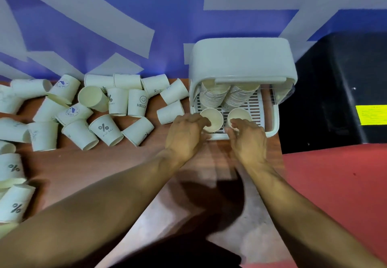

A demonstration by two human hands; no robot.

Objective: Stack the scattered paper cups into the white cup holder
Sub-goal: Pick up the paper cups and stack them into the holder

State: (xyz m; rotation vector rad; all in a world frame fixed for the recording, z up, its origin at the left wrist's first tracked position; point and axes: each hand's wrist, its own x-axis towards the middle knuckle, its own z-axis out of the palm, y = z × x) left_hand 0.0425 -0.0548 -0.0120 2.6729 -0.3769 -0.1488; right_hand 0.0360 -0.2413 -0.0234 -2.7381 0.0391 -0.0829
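Two held cups (bases hidden)

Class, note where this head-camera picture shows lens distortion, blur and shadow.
Head view: the wide-angle lens curves the wall stripes and stretches the forearms towards the corners; the left hand gripping the left cup and the right hand gripping the right cup look slightly soft; a dark shadow falls on the table beneath the wrists; the yellow label is too blurred to read.
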